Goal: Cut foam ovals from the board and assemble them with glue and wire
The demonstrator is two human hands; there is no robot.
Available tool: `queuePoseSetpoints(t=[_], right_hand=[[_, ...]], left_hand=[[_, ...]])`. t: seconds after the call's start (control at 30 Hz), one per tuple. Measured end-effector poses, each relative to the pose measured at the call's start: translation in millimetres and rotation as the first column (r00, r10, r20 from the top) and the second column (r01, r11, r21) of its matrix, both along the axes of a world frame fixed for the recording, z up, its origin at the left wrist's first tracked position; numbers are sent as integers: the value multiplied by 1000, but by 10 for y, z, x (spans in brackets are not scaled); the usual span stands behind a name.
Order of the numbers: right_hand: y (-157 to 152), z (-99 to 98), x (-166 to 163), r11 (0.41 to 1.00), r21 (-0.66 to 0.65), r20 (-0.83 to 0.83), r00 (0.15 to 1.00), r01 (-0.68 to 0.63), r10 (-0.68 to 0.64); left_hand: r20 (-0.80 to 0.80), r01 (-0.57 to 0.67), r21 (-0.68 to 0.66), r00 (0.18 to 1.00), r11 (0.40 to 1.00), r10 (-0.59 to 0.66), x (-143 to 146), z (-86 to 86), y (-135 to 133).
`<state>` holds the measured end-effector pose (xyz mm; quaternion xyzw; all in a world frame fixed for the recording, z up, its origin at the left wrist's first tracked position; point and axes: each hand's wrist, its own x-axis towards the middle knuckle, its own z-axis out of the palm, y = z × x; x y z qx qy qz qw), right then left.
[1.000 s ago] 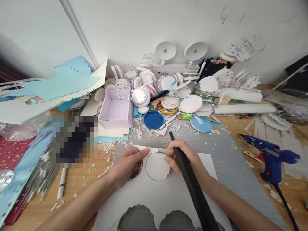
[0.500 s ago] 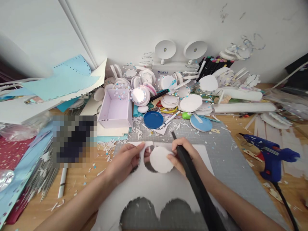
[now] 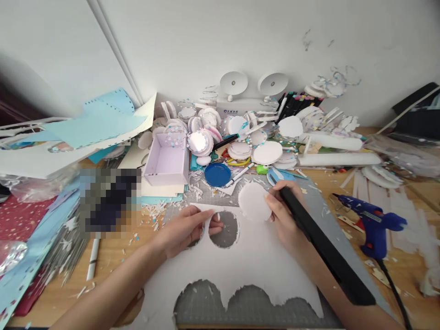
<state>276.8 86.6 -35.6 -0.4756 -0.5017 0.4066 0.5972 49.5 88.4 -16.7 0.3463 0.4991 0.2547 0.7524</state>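
A white sheet (image 3: 247,270), apparently foam board, has a round hole near its far edge and scalloped cutouts at the near side. My left hand (image 3: 187,229) grips its far left part, thumb on top and fingers showing through the hole. My right hand (image 3: 283,206) pinches a white disc (image 3: 255,201) between thumb and fingers, lifted above the sheet. Across that same hand lies a long black tool (image 3: 323,243), its handle pointing back along the forearm; its working tip is hidden.
A blue glue gun (image 3: 376,224) lies on the right. Behind the grey cutting mat (image 3: 202,298) stand a lilac box (image 3: 167,160), a blue lid (image 3: 217,175) and piles of white discs (image 3: 267,152). Paper sheets (image 3: 99,123) fill the left; white scraps are scattered about.
My right hand has lifted the disc out and away from the hole, up and to the right, with the black tool swinging along. My left hand still holds the sheet.
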Motion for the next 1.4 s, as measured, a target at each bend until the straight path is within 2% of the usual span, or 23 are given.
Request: queuePoseSetpoints(t=[0.13,0.2,0.27,0.43,0.57,0.63,0.67,0.77,0.83,0.93,1.03,1.13,1.23,1.33,1.4], right_hand=[[-100,5,36,999,-41,11,1000,-6,7],[-169,-26,32,999,-51,19,1000,-11,12],[-227,-64,17,998,-59,29,999,-17,19],[-287,-151,-2,997,-52,109,992,-64,69],[-302,-189,2,996,-29,245,966,-82,87],[-322,-178,-13,998,-1,317,946,-67,64],[-335,-164,-28,998,18,351,935,-56,46],[-371,-113,-89,995,87,440,898,-39,-3],[-379,-97,-118,991,119,498,867,-55,-12],[-348,-120,-74,988,131,595,804,-86,-9],[-263,-163,109,985,116,707,707,-126,7],[-147,-166,330,965,71,829,553,-254,84],[-37,-126,455,917,-25,912,367,-399,184],[39,-74,474,890,-96,946,238,-446,221],[56,-31,458,902,-108,960,193,-418,204]], left_hand=[[-220,228,81,954,970,-206,-11,157,-14],[-376,342,121,884,932,-276,-45,264,-12],[-524,437,166,799,884,-296,-74,369,-18],[-769,577,294,616,762,-169,-71,543,-133],[-834,608,373,550,701,-34,-43,584,-248],[-811,598,439,585,671,9,-33,561,-280],[-767,563,475,641,676,4,-24,536,-290],[-532,394,503,843,770,-84,33,416,-297],[-411,353,476,899,806,-151,93,321,-284],[-310,337,463,928,820,-206,168,208,-247],[-219,290,457,953,840,-210,174,161,-207],[-126,265,446,964,855,-233,139,151,-183],[-12,283,415,952,865,-306,125,132,-186],[105,288,388,930,875,-352,138,80,-199],[153,260,385,928,886,-339,143,26,-202]])
